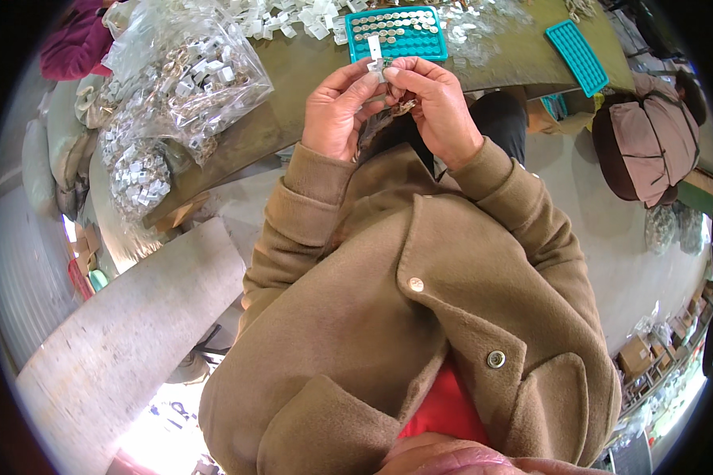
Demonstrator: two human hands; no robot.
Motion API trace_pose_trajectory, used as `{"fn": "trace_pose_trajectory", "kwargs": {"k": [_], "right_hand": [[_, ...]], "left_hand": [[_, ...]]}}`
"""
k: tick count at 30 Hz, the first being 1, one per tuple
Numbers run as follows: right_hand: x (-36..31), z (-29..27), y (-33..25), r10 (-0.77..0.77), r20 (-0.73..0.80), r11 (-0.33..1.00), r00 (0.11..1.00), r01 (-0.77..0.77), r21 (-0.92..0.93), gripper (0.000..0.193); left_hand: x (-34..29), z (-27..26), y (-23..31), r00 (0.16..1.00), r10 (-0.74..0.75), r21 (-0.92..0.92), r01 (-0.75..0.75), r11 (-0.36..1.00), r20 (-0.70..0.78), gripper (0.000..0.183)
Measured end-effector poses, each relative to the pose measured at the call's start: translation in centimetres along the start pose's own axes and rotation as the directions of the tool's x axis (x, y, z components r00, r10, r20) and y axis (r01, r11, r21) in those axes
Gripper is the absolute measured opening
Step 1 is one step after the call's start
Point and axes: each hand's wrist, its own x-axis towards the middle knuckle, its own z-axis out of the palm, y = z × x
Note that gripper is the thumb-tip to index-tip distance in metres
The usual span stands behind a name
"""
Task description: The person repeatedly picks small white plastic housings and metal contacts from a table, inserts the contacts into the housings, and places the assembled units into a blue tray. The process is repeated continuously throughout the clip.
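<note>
Both my hands are raised together at the table's near edge, fingertips almost touching. Between the thumb and fingers of my left hand point(337, 111) is a small white tag point(374, 47), its narrow end standing up above the fingertips. My right hand point(440, 103) is closed in a pinch beside the tag's lower end; what exactly it grips is too small to tell. Thin brownish, shiny strands point(404, 107) hang below the fingers between both hands. Just beyond them lies a teal tray point(352, 57) with rows of small round silvery pieces in its upper pockets.
Many small white tags point(317, 17) are heaped on the table point(499, 73). Clear plastic bags point(245, 71) of tagged metallic pieces bulge over its left side. A second teal tray point(577, 57) lies at the right. A pale bench point(135, 317) is at lower left; a chair draped with pink cloth point(653, 138) stands right.
</note>
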Motion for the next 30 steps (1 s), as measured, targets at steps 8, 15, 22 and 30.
{"fn": "trace_pose_trajectory", "kwargs": {"k": [8, 15, 22, 30], "right_hand": [[-0.5, 0.0, -0.5, -0.045, 0.061, 0.979, 0.997, 0.056, -0.198, 0.008], [0.4, 0.0, -0.4, -0.088, 0.107, 0.953, 0.99, 0.115, -0.28, 0.007], [1.0, -0.3, -0.1, -0.123, 0.093, 0.922, 0.988, 0.148, -0.357, 0.006], [-0.4, 0.1, -0.7, -0.126, 0.117, 0.844, 0.985, 0.168, -0.51, 0.011]], "left_hand": [[0.0, 0.4, 0.1, 0.986, 0.136, 0.16, -0.12, 0.98, -0.091, 0.034], [-0.2, 1.3, -0.5, 0.934, 0.333, 0.364, -0.268, 0.892, -0.129, 0.029], [-0.3, 1.4, -0.4, 0.934, 0.35, 0.603, -0.243, 0.76, -0.065, 0.028], [-0.1, 1.0, 0.7, 0.958, 0.067, 0.371, 0.042, 0.928, -0.277, 0.028]]}}
